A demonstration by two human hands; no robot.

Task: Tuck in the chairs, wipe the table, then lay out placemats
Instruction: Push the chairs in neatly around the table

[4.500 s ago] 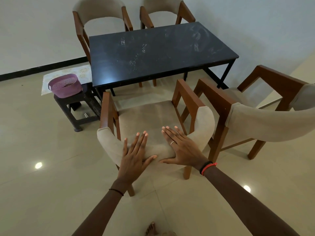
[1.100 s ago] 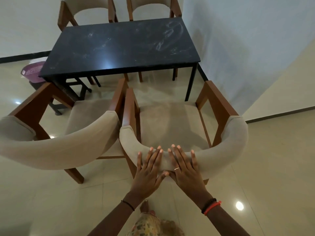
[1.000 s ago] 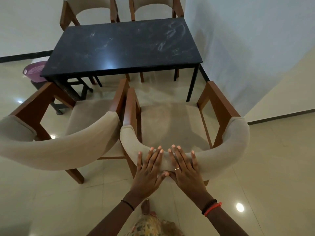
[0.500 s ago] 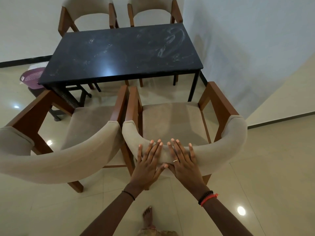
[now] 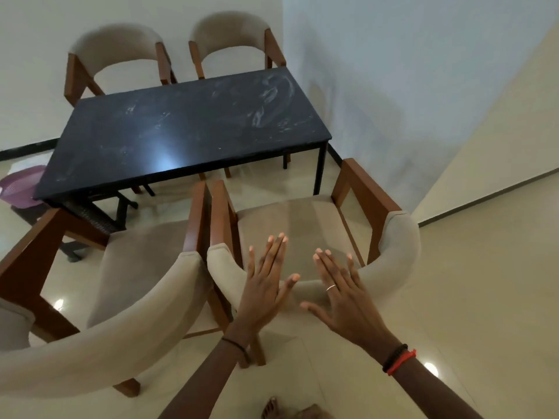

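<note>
A black table (image 5: 181, 137) with white smears on its top stands near the wall. In front of me is a wooden chair (image 5: 302, 225) with a beige seat and curved backrest, its seat front close to the table's near edge. My left hand (image 5: 266, 285) and my right hand (image 5: 341, 291) hover flat and spread over the backrest, fingers apart, holding nothing. A second chair (image 5: 133, 267) stands beside it on the left, arm against arm. Two more chairs (image 5: 118, 55) (image 5: 233, 37) stand at the table's far side.
A purple basket (image 5: 18, 186) sits on a dark stool (image 5: 90, 216) at the table's left end. White walls close off the back and right side. My bare foot (image 5: 272, 408) shows on the glossy tiled floor.
Both hands have lifted off the chair's backrest and moved apart. The chair now stands a little closer to the table, and my view has tilted up.
</note>
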